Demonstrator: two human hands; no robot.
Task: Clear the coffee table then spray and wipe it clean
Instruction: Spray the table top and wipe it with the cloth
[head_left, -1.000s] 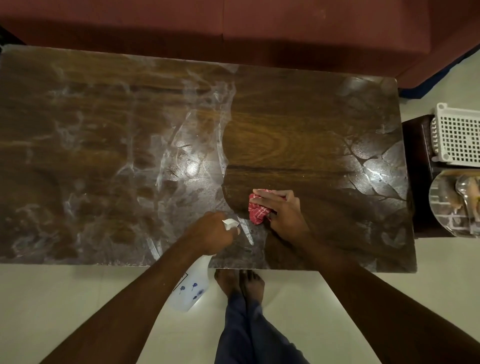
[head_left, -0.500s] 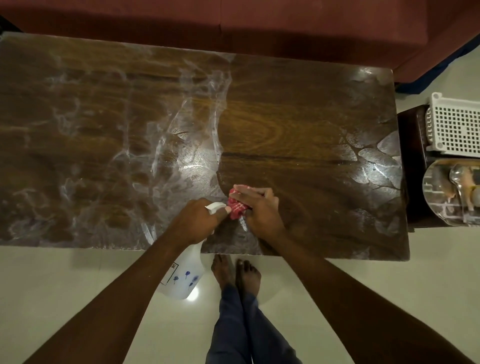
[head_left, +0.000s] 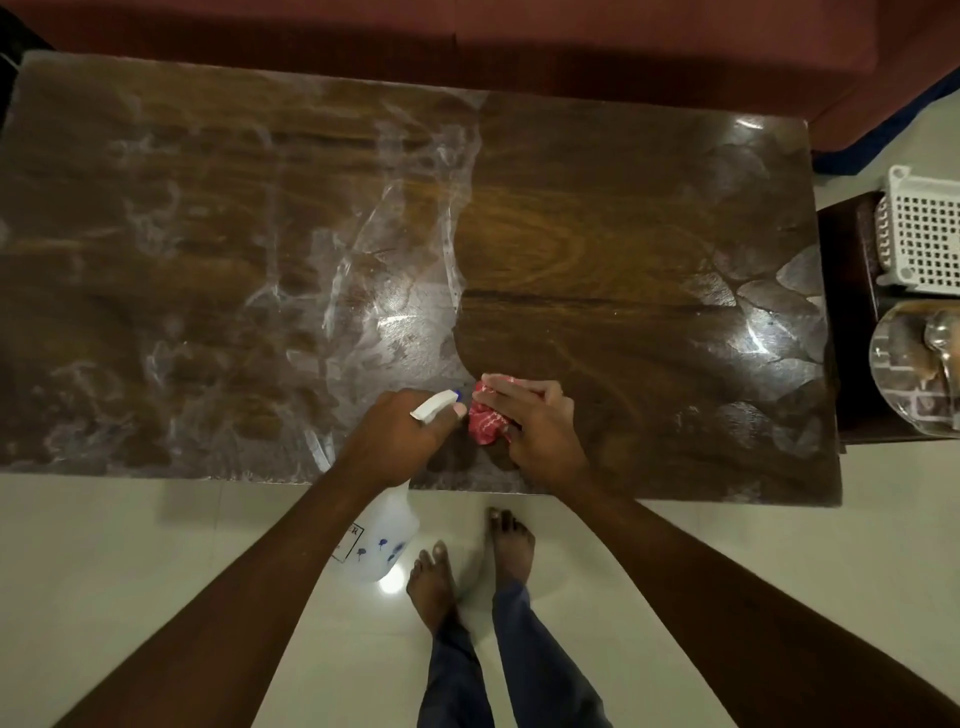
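Note:
The dark wooden coffee table (head_left: 597, 223) fills the upper view; its left half is covered with whitish wet streaks and its middle looks wiped. My left hand (head_left: 400, 436) grips the white trigger head of a clear spray bottle (head_left: 382, 540), whose body hangs below the table's near edge. My right hand (head_left: 530, 421) presses a crumpled red-and-white cloth (head_left: 485, 421) onto the table near its front edge, right beside the bottle's nozzle.
A red sofa (head_left: 519, 47) runs along the table's far side. At the right, a dark side table (head_left: 852, 322) carries a white perforated basket (head_left: 922, 236) and a clear glass dish (head_left: 914, 364). My bare feet (head_left: 467, 561) stand on the pale tiled floor.
My right hand slid the cloth left along the front edge, up against the spray nozzle. My left hand kept its hold on the bottle.

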